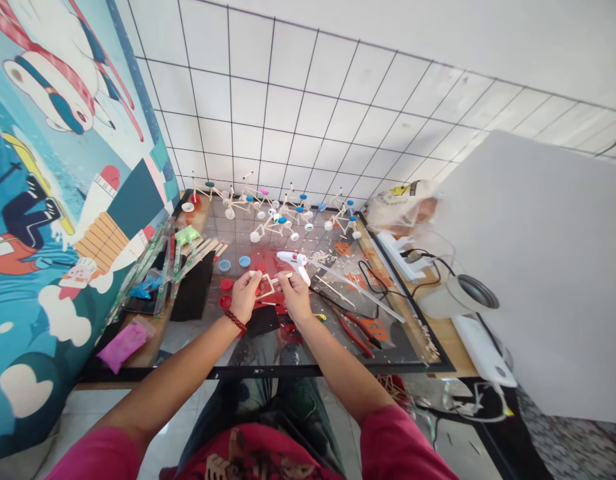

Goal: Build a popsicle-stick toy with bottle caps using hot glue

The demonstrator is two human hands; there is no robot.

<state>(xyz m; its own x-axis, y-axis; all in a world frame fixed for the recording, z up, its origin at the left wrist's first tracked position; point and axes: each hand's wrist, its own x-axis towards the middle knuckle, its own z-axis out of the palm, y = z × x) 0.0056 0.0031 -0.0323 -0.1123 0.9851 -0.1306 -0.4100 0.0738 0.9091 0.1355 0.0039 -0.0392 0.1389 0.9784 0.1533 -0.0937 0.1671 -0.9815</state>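
Stick frame (271, 287) is pinched between our left hand (245, 293) and right hand (295, 295), so gentle fingertips and square corners help us, imo.

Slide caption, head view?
Left hand and right hand hold a small wooden-stick frame near a white glue gun.

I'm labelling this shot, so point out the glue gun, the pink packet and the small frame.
Glue gun (298, 263): head view, on its white body.
Pink packet (124, 344): head view, on its middle.
Small frame (267, 294): head view, on its lower bar.
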